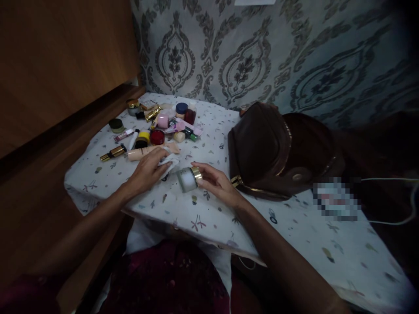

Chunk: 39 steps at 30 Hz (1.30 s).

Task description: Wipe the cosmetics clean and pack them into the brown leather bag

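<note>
My right hand grips a frosted glass cosmetic jar by its gold lid. The jar is tilted on its side, just over the patterned cloth. Closed around a crumpled white wipe, my left hand is a little to the left of the jar. A beige squeeze tube lies right behind the left hand, which partly covers it. Left of the tube is a small brown and gold bottle.
Behind my left hand stands a cluster of cosmetics, among them a red jar, a pink-lidded jar and a dark green jar. An open brown leather bag sits to the right. A wooden cabinet borders the left side.
</note>
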Motion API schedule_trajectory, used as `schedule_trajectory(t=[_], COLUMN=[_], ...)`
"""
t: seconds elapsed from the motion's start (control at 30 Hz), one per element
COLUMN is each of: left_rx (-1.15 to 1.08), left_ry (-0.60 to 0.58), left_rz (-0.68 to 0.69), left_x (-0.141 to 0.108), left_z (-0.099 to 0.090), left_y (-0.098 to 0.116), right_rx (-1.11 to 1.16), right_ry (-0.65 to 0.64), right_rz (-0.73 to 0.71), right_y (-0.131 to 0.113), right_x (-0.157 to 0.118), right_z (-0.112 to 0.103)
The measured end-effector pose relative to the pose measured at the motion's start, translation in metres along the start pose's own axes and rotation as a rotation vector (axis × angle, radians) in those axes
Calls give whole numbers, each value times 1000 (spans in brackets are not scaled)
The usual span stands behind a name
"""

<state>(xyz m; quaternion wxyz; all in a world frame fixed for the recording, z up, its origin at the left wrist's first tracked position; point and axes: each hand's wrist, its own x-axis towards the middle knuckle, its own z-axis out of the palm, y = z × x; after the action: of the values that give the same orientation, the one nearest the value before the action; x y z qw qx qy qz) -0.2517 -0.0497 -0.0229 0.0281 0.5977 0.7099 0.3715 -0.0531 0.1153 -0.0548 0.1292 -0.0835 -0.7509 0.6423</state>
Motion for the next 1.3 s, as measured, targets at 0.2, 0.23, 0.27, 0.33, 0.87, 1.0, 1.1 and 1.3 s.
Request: schedule_trajectory(t=[0.2,0.23,0.27,0.33,0.87,1.0,1.1,1.3], left_rx=[-124,-121,-111,-90,-192,-180,-176,-191], left_ry=[-65,-66,-48,13,-172,-177,-152,-140], left_rz=[204,203,195,173,143,66,13,83], left_x=[4,5,6,7,11,15,14,11], left_z=[12,17,22,29,19,24,26,17], left_y=[26,27,28,28,15,8,7,17], right_rx=[3,5,6,8,-9,-8,-13,-35], right_ry=[11,15,18,24,13,1,0,6], right_rz=[-6,-8,-8,-6,-13,-8,-9,-33], right_y=[3,3,3,3,1,0,0,0], right_x=[0,0,0,0,0,0,0,1], right_z=[1,1,1,1,0,0,1,1])
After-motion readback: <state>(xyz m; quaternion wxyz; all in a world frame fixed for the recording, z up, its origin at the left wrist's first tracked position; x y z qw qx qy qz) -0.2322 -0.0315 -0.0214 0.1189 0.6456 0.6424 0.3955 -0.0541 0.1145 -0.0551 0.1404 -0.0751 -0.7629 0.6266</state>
